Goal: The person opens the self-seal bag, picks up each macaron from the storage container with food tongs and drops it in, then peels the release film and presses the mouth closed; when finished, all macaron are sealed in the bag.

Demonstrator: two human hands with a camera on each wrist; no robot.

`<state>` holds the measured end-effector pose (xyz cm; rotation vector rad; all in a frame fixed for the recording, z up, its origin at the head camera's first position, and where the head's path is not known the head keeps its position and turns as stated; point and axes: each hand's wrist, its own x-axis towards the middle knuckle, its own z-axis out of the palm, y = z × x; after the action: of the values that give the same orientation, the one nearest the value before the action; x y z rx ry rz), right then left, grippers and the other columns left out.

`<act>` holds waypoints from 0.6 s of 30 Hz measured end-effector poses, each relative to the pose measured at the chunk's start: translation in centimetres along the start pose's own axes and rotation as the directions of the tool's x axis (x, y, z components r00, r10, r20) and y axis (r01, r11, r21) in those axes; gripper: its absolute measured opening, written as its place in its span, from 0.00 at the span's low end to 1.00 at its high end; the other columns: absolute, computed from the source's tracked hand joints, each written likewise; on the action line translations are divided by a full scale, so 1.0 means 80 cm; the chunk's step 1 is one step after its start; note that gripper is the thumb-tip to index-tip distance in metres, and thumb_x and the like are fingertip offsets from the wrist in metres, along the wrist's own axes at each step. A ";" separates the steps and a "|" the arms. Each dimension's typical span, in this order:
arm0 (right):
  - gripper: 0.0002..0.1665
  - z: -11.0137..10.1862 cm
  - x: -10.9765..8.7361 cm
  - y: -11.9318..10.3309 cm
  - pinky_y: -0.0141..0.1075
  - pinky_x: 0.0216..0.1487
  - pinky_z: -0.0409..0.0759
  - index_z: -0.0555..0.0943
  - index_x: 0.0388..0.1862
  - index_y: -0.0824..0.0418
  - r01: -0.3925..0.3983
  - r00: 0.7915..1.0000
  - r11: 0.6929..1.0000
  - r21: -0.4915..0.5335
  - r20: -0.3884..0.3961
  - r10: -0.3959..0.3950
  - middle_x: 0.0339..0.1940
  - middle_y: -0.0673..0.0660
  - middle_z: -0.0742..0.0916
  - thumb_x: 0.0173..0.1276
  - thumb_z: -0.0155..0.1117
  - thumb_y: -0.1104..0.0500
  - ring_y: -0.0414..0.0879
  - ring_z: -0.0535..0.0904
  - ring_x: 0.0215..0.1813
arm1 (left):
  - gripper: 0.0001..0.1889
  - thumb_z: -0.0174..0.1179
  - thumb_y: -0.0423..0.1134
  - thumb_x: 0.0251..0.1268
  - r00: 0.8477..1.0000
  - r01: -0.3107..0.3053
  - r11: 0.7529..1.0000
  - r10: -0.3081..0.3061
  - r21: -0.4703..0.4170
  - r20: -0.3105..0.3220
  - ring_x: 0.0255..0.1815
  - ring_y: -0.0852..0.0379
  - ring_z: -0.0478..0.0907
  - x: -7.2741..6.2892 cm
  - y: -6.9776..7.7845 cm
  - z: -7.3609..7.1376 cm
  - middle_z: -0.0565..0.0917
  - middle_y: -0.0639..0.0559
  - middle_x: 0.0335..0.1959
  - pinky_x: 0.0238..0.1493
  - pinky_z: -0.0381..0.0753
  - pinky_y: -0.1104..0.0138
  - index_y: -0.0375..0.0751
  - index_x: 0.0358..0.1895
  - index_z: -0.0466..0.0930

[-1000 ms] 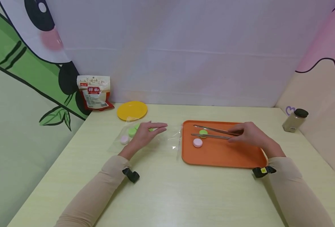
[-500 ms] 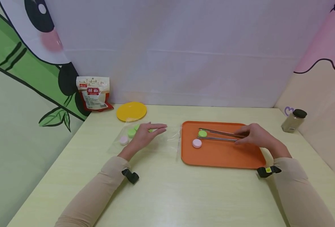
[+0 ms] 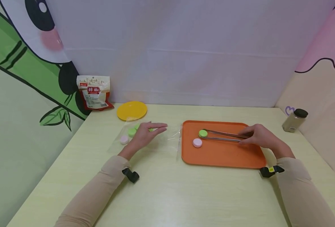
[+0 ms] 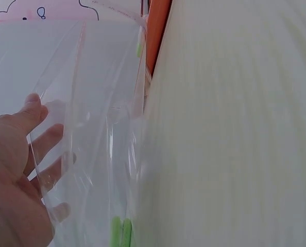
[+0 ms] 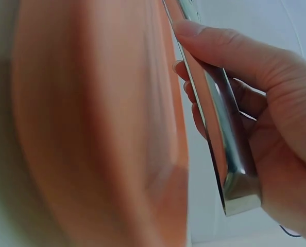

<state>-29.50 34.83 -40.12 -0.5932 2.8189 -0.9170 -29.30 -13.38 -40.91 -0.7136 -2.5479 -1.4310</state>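
My right hand (image 3: 259,137) grips silver metal tongs (image 3: 227,135) over the right part of the orange tray (image 3: 221,157). The tongs' arms point left, spread apart, and their tips reach a green macaron-shaped disc (image 3: 203,133). A pink disc (image 3: 197,142) of the same shape lies just in front of it on the tray. In the right wrist view, thumb and fingers press on both sides of the tongs (image 5: 230,149). My left hand (image 3: 144,135) holds the upper film of a clear plastic bag (image 4: 91,128) between thumb and fingers. Inside the bag are green discs (image 3: 132,132) and a pink disc (image 3: 124,139).
Behind the bag lies a yellow round plate (image 3: 132,110). A red and white food packet (image 3: 94,93) leans on the back wall at the left. At the table's right edge stands a jar (image 3: 295,120) with a black lid. The bag's right end meets the tray's left rim.
My right hand has drawn the tongs to the right, so their tips moved from beyond the green disc back to it. The left hand has stayed in place.
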 end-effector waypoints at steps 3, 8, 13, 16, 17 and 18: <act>0.23 0.002 0.001 0.002 0.32 0.44 0.79 0.90 0.48 0.58 0.012 1.000 1.000 0.003 -0.003 -0.012 0.44 0.53 0.89 0.55 0.81 0.50 0.49 0.80 0.46 | 0.16 0.66 0.45 0.68 1.000 -0.004 1.000 0.004 0.003 -0.001 0.57 0.56 0.82 0.000 -0.001 -0.001 0.88 0.54 0.50 0.76 0.52 0.47 0.43 0.54 0.87; 0.21 0.003 0.001 0.005 0.31 0.41 0.77 0.90 0.47 0.57 0.031 0.999 0.999 0.014 -0.015 -0.030 0.43 0.53 0.89 0.55 0.81 0.51 0.48 0.79 0.43 | 0.16 0.66 0.44 0.68 1.000 -0.013 1.000 0.013 0.001 -0.003 0.57 0.55 0.82 0.001 -0.002 0.000 0.88 0.53 0.50 0.76 0.52 0.46 0.42 0.54 0.87; 0.20 0.004 0.001 0.006 0.30 0.41 0.77 0.90 0.46 0.56 0.035 0.999 0.999 0.016 -0.027 -0.035 0.44 0.53 0.89 0.54 0.82 0.52 0.47 0.79 0.42 | 0.16 0.66 0.45 0.68 1.000 -0.021 1.000 0.021 0.001 -0.001 0.57 0.56 0.82 0.002 -0.003 0.000 0.88 0.53 0.49 0.76 0.52 0.46 0.42 0.54 0.87; 0.20 0.003 0.000 0.005 0.30 0.42 0.78 0.90 0.46 0.56 0.035 0.999 0.999 0.032 -0.028 -0.034 0.45 0.54 0.89 0.54 0.82 0.52 0.46 0.80 0.44 | 0.16 0.66 0.45 0.68 1.000 -0.028 1.000 0.028 -0.006 -0.002 0.56 0.56 0.82 0.001 -0.005 0.000 0.88 0.54 0.49 0.76 0.52 0.46 0.43 0.54 0.88; 0.21 0.003 -0.001 0.005 0.29 0.41 0.78 0.90 0.46 0.56 0.038 0.999 0.999 0.037 -0.028 -0.037 0.45 0.54 0.89 0.54 0.82 0.52 0.45 0.80 0.44 | 0.15 0.66 0.46 0.68 1.000 -0.030 1.000 0.030 -0.008 -0.004 0.56 0.56 0.83 0.001 -0.005 0.000 0.88 0.54 0.49 0.76 0.53 0.46 0.44 0.53 0.88; 0.21 0.003 -0.001 0.004 0.29 0.41 0.78 0.90 0.46 0.56 0.040 0.999 0.998 0.042 -0.028 -0.039 0.45 0.54 0.89 0.54 0.82 0.52 0.45 0.80 0.43 | 0.15 0.66 0.46 0.68 0.999 -0.033 0.999 0.033 -0.010 -0.004 0.56 0.56 0.83 0.001 -0.005 0.000 0.88 0.54 0.49 0.76 0.52 0.46 0.44 0.53 0.88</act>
<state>-29.49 34.97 -40.49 -0.6378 2.8135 -0.9964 -29.57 -13.53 -41.21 -0.7499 -2.5163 -1.4348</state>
